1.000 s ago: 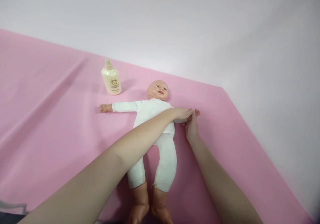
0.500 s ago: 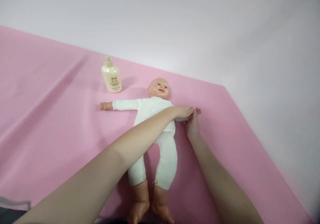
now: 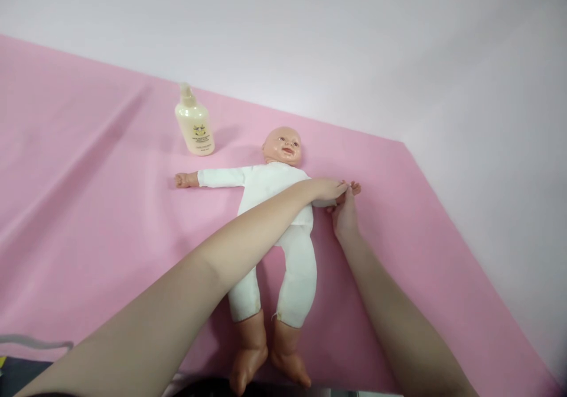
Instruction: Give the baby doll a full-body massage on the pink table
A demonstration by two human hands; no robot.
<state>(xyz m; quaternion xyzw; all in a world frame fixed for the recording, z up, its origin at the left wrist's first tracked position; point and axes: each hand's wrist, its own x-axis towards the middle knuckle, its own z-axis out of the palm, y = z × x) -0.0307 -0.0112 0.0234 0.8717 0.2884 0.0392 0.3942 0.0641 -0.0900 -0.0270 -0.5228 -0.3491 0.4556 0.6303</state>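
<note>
One head view, forward and down over a nearby doll (image 3: 271, 179)

Soft light is washing over the pink cloth (image 3: 110, 220), a pale glow is brightening the white surface (image 3: 301, 60), highlights are glinting on the doll's head (image 3: 282, 146) and the bottle (image 3: 195, 126), a faint shadow is falling rightward, label print (image 3: 202, 141) is blurring
</note>
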